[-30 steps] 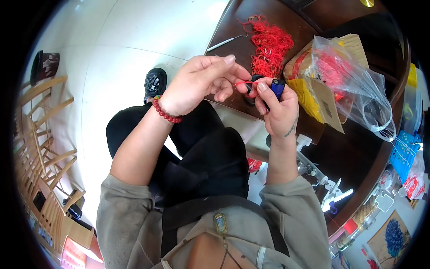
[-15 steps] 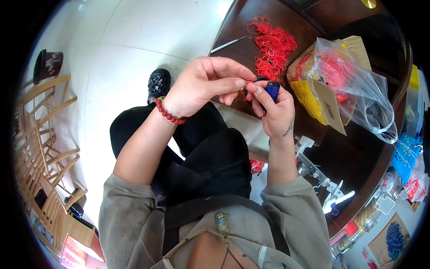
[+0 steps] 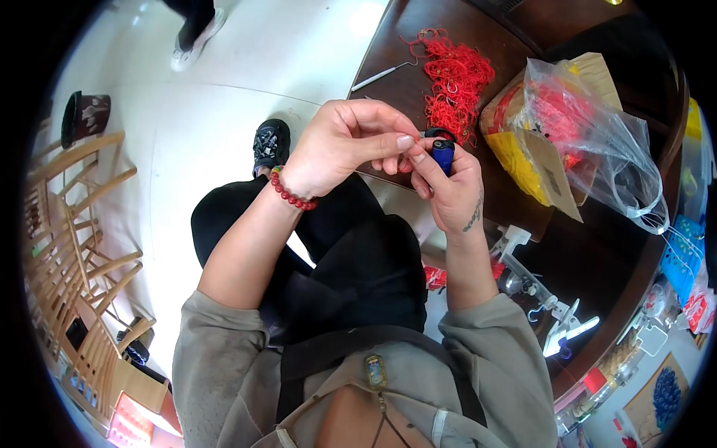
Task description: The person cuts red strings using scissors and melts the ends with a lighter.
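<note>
My left hand (image 3: pixel 351 142), with a red bead bracelet (image 3: pixel 293 193) at its wrist, is closed in a pinch. Between its fingertips and those of my right hand (image 3: pixel 452 187) is a small bit of red cord (image 3: pixel 415 140), mostly hidden by the fingers. A blue lighter (image 3: pixel 443 155) sits tucked in my right hand, which is closed around it. Just beyond the lighter shows a black loop (image 3: pixel 439 134), whose kind I cannot make out. Past the hands, a tangled heap of red cords (image 3: pixel 457 78) lies on the dark table (image 3: pixel 396 45).
A thin hooked tool (image 3: pixel 377 78) lies left of the cords. At the right are an opened cardboard box (image 3: pixel 549 175) and a clear plastic bag (image 3: pixel 620 149). A white metal clamp stand (image 3: pixel 534 284) is near my right forearm. Wooden chairs (image 3: pixel 89 224) stand at left.
Another person's leg and white shoe have come into view at the top left. My hands stay together, the right one turned slightly, with the lighter and black loop showing more.
</note>
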Demonstrator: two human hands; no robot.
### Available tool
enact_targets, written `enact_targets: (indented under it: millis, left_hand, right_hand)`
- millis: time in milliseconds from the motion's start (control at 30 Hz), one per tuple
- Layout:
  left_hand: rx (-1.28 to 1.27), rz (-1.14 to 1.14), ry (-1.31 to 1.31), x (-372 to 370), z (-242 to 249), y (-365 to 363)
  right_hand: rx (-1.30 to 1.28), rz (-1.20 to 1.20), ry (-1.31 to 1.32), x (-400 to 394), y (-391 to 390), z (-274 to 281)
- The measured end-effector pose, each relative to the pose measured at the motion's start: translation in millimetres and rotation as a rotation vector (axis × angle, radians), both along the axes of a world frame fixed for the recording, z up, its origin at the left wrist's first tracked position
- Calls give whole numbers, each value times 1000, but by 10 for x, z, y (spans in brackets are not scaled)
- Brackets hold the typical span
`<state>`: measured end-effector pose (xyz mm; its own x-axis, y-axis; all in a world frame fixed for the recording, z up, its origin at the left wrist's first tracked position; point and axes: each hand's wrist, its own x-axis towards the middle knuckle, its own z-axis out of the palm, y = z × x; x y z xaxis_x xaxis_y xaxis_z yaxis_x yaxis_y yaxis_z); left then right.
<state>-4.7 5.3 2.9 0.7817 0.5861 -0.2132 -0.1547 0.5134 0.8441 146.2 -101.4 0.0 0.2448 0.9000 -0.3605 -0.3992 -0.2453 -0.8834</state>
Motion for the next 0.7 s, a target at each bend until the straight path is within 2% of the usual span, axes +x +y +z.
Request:
enact_targets:
  millis: [100, 200, 333, 433, 533, 633, 700]
  left_hand:
    - [-1, 12, 5, 3, -31, -5]
    - [-5, 12, 35, 10, -25, -4]
    - [7, 22, 66, 34, -17, -26]
    - [-14, 21, 90, 43, -2, -23]
    - [-10, 11, 71, 28, -23, 2]
    - [-193, 64, -73, 12, -98, 27]
    - [-285, 61, -146, -10, -62, 44]
  right_hand:
    - [-23, 0, -15, 8, -8, 17]
    - [74, -171, -666, -59, 18, 11]
    - [148, -153, -676, -61, 13, 78]
    - [17, -144, -634, -76, 27, 118]
    - [-5, -221, -226, -40, 26, 33]
    - [-12, -227, -196, -13, 22, -45]
    - [10, -230, -295, -34, 30, -86]
